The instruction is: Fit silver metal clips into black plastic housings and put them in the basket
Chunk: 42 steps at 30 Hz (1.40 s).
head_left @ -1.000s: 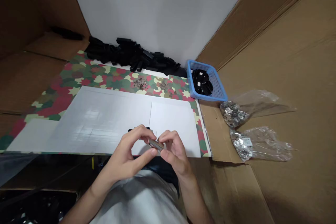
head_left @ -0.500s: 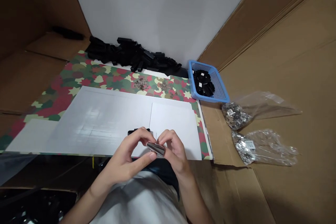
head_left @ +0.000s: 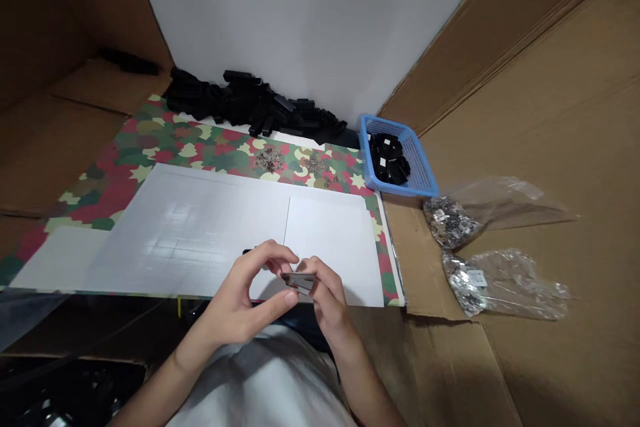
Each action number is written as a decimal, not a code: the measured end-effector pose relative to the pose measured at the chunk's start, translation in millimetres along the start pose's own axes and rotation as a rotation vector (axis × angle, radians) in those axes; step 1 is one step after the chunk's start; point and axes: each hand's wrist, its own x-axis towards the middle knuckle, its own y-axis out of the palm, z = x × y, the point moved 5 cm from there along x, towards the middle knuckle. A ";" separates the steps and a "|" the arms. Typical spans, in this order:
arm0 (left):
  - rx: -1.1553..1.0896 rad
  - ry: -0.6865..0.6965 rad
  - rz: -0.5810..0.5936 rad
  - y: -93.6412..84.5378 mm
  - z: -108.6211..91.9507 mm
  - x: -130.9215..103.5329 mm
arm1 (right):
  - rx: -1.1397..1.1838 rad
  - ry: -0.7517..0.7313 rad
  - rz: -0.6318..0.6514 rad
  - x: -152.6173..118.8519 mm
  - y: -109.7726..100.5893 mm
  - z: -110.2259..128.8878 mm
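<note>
Close to the table's near edge, a small, flat, shiny grey piece (head_left: 301, 282) is held between both hands; its exact kind is not clear. My left hand (head_left: 250, 297) is closed in a loose pinch, thumb and fingertips at the left end of the piece. On its right end, my right hand (head_left: 330, 293) grips with thumb and bent fingers, which cover part of it. Behind my left hand, a black part (head_left: 247, 251) lies on the white sheet (head_left: 200, 227), mostly hidden by the fingers.
Black parts (head_left: 240, 100) are heaped along the wall. Two small piles of tiny metal pieces (head_left: 269, 159) rest on the patterned table covering (head_left: 220, 155). At right stand a blue basket (head_left: 423, 170) of black parts and clear bags (head_left: 450, 223) of metal pieces on cardboard.
The grey piece has been turned and now shows a flatter, lighter face. My right fingers have shifted and closed in around its end. My left hand stays nearly in place.
</note>
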 end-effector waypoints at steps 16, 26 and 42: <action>0.168 -0.061 -0.083 -29.2 10.9 -13.0 | -0.298 -0.127 -0.201 -10.7 -40.3 20.0; 0.199 -0.149 0.102 -4.0 5.9 -19.6 | -0.397 -0.139 -0.028 -10.0 -5.7 20.9; 0.237 0.010 0.033 1.2 -9.3 2.8 | -0.302 -0.096 0.157 -2.1 -6.8 22.3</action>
